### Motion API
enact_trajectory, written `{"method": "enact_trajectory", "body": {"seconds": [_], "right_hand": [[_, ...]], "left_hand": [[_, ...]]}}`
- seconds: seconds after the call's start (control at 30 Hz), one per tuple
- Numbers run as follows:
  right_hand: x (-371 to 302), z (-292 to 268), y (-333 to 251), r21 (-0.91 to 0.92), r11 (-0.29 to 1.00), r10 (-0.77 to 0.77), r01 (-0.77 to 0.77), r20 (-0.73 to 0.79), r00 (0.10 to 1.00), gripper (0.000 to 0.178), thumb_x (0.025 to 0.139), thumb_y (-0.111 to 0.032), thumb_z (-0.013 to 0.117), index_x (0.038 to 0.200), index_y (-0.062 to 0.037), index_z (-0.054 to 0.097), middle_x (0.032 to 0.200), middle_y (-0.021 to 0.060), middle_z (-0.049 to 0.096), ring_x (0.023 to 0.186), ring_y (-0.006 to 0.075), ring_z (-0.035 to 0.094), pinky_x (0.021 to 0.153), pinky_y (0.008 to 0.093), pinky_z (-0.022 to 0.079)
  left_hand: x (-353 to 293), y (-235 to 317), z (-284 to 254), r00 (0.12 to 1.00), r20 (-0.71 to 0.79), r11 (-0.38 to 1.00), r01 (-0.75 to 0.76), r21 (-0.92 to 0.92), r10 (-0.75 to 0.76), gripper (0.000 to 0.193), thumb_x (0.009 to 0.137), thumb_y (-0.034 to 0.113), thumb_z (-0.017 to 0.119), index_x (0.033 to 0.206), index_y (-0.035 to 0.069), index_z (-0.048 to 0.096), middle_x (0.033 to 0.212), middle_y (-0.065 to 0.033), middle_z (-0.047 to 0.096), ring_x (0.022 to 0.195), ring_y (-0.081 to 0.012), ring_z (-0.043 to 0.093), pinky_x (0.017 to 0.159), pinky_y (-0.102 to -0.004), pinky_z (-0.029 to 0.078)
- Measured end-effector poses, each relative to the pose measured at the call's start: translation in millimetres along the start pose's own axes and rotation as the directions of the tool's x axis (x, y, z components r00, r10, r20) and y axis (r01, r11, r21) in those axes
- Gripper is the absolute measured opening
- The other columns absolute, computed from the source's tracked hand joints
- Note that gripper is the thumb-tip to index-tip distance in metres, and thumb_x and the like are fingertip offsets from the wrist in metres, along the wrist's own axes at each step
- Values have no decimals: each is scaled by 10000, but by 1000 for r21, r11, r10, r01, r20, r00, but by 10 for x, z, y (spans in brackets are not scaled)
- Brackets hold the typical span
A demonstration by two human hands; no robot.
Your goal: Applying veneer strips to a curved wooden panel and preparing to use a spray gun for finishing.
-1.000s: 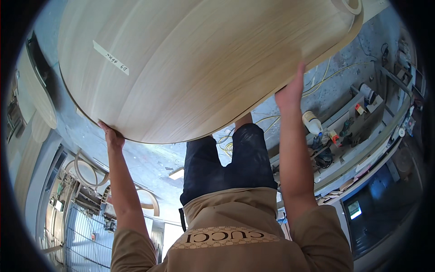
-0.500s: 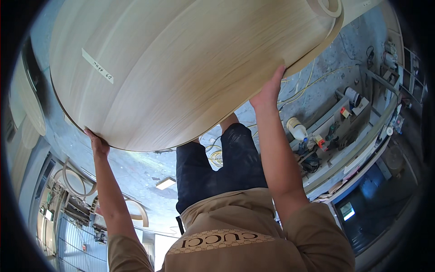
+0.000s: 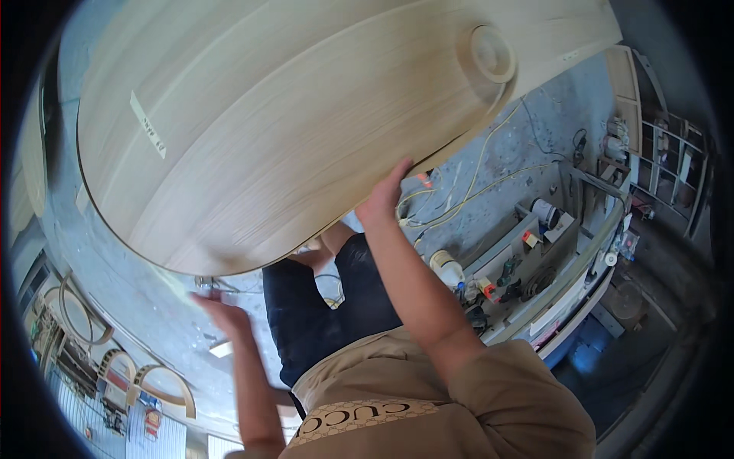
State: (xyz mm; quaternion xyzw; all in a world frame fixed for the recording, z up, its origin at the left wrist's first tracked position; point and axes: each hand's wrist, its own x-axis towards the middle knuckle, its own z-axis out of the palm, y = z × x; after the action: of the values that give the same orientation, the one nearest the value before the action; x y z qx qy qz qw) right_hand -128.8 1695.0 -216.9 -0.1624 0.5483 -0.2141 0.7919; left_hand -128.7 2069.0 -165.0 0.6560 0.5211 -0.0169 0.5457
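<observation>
A large rounded panel of pale wood veneer (image 3: 290, 145) fills the upper part of the view. A strip of white tape (image 3: 147, 125) is stuck on its left side, and a round wooden ring (image 3: 508, 65) lies on its surface towards the far right. My right hand (image 3: 384, 197) grips the panel's near edge, thumb on top, the other fingers hidden beneath. Off the panel, just below its near left edge, is my left hand (image 3: 228, 317); it holds nothing, and its stretched fingers are slightly blurred.
Yellow hoses (image 3: 466, 200) trail over the grey floor on the right. Beside them, a metal-framed bench (image 3: 566, 252) carries power tools, and a white container (image 3: 446, 268) stands near it. Curved wooden frames (image 3: 164, 382) stand at lower left. A metal rack (image 3: 673, 164) is at far right.
My left hand has let go of the panel's edge and moved down and right. My right hand still grips the edge, now further left in view. More of the ring shows.
</observation>
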Motion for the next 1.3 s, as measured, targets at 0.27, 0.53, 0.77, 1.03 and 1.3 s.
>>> {"method": "enact_trajectory", "body": {"seconds": [0.27,0.53,0.77,1.03,1.3], "right_hand": [[91,-96,43,-45,999,16,-16,-4,1000,942,994,-759,392,1623,-74,244,1645,108,348,1464,296,401,1192,433,354],[70,-362,-423,-772,633,112,54,161,981,804,1011,-656,499,1469,5,506,1442,136,584,1307,228,551,1076,347,439],[98,-543,-2462,-773,71,44,630,634,772,323,932,-317,695,1078,-31,729,1049,195,742,968,389,704,864,443,555],[1226,618,-4184,-139,-575,148,806,951,270,433,854,-189,726,1268,-85,655,1301,125,632,1243,330,580,1036,491,459],[2377,1394,-3823,76,-363,403,929,911,83,464,849,-213,707,1298,-153,606,1245,126,627,1164,342,608,982,492,461]], "left_hand": [[-1702,-771,1797,606,705,812,580,-72,-370,857,971,798,364,1502,132,452,1411,-95,550,1201,-245,545,960,-412,472],[-1847,-787,2343,823,558,719,451,-529,-106,865,995,769,271,1616,166,273,1632,-93,369,1483,-335,376,1228,-510,340],[-1747,-897,2432,883,448,697,411,-588,-143,909,986,769,306,1614,112,281,1644,-121,349,1472,-332,388,1229,-481,348],[-1586,-996,2427,923,326,739,362,-568,-202,988,951,815,341,1606,78,289,1635,-133,360,1467,-336,387,1225,-483,358],[-1638,-807,2490,926,221,818,375,-435,-307,890,973,814,267,1578,175,397,1606,-86,431,1459,-318,419,1198,-521,389]]}}
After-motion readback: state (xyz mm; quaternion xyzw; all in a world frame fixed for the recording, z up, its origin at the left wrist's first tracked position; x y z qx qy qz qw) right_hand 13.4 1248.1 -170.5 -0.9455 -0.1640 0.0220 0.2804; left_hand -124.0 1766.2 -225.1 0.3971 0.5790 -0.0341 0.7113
